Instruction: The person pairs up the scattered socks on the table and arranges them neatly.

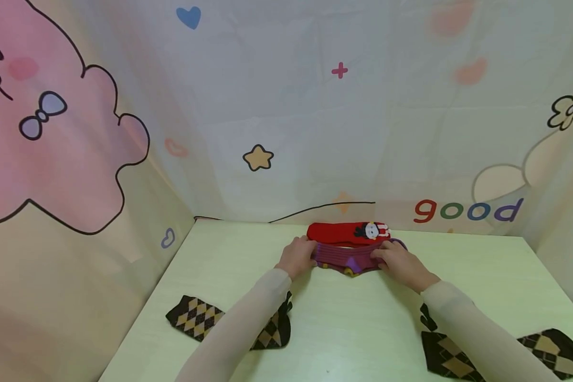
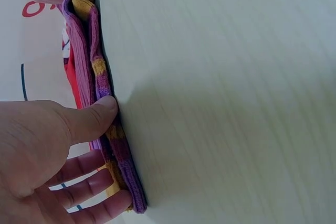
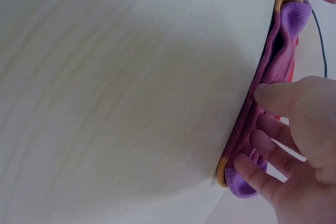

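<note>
A pair of purple socks [image 1: 334, 255] with yellow patches lies near the back of the table, layered and stretched sideways between both hands. My left hand [image 1: 298, 258] pinches its left end, the thumb [image 2: 100, 116] on the near side in the left wrist view. At the other end my right hand [image 1: 400, 265] grips the knit between thumb and fingers [image 3: 270, 148]. Just behind, almost touching, lies a red sock [image 1: 336, 233] with a white cartoon figure. In the wrist views the layers stand edge-on above the tabletop, and the red fabric is mostly hidden.
A black-and-tan argyle sock [image 1: 198, 317] lies at front left, partly under my left forearm. Another argyle sock [image 1: 551, 350] lies at front right beneath my right forearm. A printed curtain [image 1: 296, 106] hangs along the table's back edge and sides.
</note>
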Available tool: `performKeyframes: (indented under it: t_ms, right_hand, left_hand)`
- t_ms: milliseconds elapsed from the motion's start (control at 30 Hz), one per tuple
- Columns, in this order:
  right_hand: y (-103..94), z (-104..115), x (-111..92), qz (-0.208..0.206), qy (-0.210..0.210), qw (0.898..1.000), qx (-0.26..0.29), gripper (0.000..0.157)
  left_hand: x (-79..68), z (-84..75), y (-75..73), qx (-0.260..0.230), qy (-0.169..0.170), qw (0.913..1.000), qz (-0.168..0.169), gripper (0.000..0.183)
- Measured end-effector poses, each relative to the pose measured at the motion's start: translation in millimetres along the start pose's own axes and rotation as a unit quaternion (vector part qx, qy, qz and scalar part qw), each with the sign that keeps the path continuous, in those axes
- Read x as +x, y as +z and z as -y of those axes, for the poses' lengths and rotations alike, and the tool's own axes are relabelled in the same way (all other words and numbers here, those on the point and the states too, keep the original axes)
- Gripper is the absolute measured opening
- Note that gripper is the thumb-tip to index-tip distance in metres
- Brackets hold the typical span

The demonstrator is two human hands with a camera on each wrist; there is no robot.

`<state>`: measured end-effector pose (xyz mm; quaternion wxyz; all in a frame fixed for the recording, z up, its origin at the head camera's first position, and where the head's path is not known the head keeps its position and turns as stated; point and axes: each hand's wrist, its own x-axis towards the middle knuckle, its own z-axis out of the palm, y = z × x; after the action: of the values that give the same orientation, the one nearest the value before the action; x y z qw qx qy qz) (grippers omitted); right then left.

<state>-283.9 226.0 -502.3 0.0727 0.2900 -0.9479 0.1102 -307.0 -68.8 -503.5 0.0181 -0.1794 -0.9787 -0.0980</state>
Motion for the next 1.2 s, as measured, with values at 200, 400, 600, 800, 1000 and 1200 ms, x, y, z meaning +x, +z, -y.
performKeyframes:
  t_ms: [200,400,600,800,1000,1200]
  right_hand:
    - [0.1,-0.8,1.4,0.005,0.006,1.000,0.004,0.022]
    - [1.4,-2.5,2.4,0.014,0.009,1.000,-0.001,0.022]
    - [1.0,-2.3,2.5,0.012,0.010,1.000,-0.001,0.022]
    - [1.2,-2.3,2.3,0.013,0.013,1.000,-0.001,0.022]
    - [3.2,-3.0,1.8,0.012,0.012,1.000,0.002,0.023]
    - [2.1,-0.5,2.1,0.018,0.011,1.000,0.006,0.022]
  left_hand:
    - [1.5,0.7,-2.0,-0.006,-0.007,1.0000,0.003,0.022]
    - [1.6,0.9,-2.4,-0.004,-0.008,0.9999,0.009,0.023]
    - [1.5,1.2,-2.9,0.000,-0.001,1.0000,0.007,0.021]
    - [1.6,1.6,-2.0,0.000,-0.002,1.0000,0.008,0.022]
    - [-0.2,0.6,-2.3,-0.002,-0.002,1.0000,0.009,0.023]
    - [-1.3,3.2,-1.8,0.001,0.010,0.9999,0.009,0.023]
